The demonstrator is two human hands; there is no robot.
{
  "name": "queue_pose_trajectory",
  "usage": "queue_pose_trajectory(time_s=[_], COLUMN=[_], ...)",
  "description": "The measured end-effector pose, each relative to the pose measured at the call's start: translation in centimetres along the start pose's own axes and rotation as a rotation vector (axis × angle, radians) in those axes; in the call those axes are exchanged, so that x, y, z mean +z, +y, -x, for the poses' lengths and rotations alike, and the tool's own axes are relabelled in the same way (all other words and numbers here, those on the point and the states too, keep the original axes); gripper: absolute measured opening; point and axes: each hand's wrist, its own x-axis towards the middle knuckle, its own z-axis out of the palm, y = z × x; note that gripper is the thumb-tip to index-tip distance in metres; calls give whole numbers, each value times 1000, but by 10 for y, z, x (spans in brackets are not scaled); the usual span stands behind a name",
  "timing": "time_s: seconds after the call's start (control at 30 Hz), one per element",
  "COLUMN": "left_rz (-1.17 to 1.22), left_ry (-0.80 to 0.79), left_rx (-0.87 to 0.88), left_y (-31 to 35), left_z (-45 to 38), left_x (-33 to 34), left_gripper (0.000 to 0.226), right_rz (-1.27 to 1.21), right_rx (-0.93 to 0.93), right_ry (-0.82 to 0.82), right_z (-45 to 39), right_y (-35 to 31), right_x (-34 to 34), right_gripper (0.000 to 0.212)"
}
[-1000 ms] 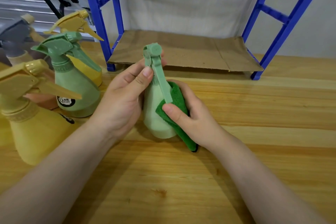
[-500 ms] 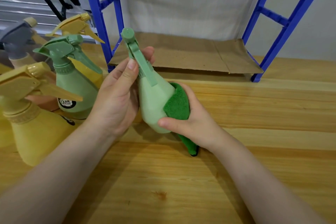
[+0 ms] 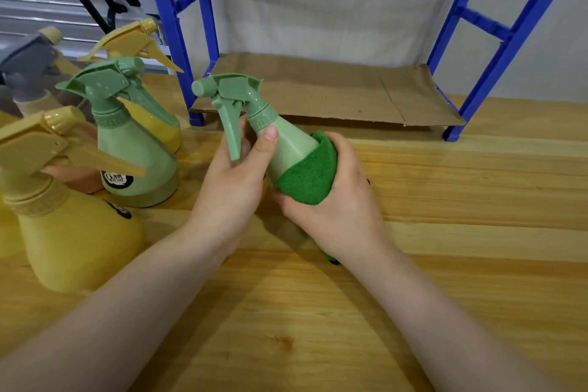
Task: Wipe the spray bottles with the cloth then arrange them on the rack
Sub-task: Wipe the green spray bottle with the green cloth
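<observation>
A pale green spray bottle [image 3: 288, 145] is tilted to the left above the wooden table [image 3: 445, 200], its nozzle pointing left. My left hand [image 3: 232, 181] grips its neck, thumb on the shoulder below the collar. My right hand [image 3: 340, 197] holds a dark green cloth [image 3: 307, 178] wrapped around the bottle's lower body and base. The blue rack [image 3: 496, 51] stands behind, its bottom shelf lined with brown cardboard [image 3: 334, 92] and bare of bottles.
Several other spray bottles stand at the left: a green one [image 3: 133, 146], a yellow one in front [image 3: 66, 226], a yellow one behind [image 3: 140, 44], and a grey-topped one [image 3: 28, 64]. A grey metal fixture is at the top left.
The bottle has turned in my hands: its trigger head swung from facing me to pointing left. The cloth has slid round to cover the bottle's lower front.
</observation>
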Motion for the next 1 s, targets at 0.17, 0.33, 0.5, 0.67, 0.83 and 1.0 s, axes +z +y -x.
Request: queue_pose_trajectory(time_s=[0.17,0.33,0.5,0.67,0.83,1.0], left_rz=[1,61,74,44,51,125], left_ry=[33,-103,-224,-269,-237,-182], left_rx=[29,7,-27,-8,9,40], left_y=[1,1,1,-2,-4,1], left_z=[2,4,5,11,12,3], left_x=[-2,-1,1,7,5,0], left_gripper=[41,41,41,30,38,33], right_rz=[72,-119,-504,-323,-336,-440], right_rx=[-156,-228,-213,-224,-231,-67], right_ry=[-64,-197,-173,-37,-69,-182], right_z=[2,-1,-9,-9,-12,-10], right_y=[0,3,4,5,10,13], right_x=[6,-3,-1,-5,-3,4], right_gripper=[109,104,67,50,47,54])
